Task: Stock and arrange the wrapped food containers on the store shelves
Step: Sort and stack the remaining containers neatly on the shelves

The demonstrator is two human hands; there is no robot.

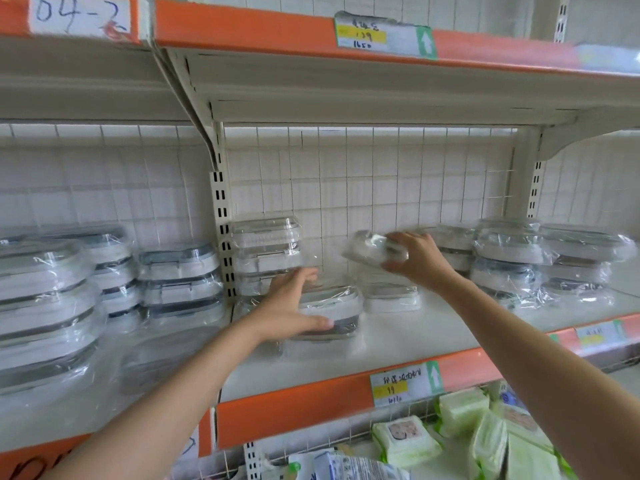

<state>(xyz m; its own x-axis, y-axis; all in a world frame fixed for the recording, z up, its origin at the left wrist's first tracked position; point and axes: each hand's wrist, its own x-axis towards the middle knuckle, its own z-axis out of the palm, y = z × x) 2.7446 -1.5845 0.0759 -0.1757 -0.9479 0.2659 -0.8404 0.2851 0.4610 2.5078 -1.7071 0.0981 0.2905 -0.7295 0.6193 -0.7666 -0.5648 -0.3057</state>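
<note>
both forearms fill the lower view, reaching up from bottom left and bottom right twd the middle shelf (398, 344). i see the left hand (294, 306) laid over a wrapped container (329, 311) sitting on the shelf surface near the front-middle; fingers fairly straight across its lid, thumb along the front side, so a loose hold/press more than a tight grip. right hand (415, 256) is higher, off the shelf, fingers curled round a second wrapped container (375, 245) held tilted in the air, just above another container (391, 297) that rests further back.

room: bare shelf runs from the left-hand container fwd to the orange front edge (294, 415), and also to the right of it, up to the stacks on the right (509, 261). gap betw the tall stack by the upright (265, 251) and the right stacks is where both hands are working. wire grid back wall (363, 188) closes the rear; upper shelf underside (346, 98) sits well above the hands.

left bay: more stacks of wrapped containers (180, 282), larger ones (45, 306) closer to the front edge, blurred.

price label (405, 382) on the orange strip below the hands. under that, green wipe packs (405, 441) in a wire basket; details too soft to read.
</note>
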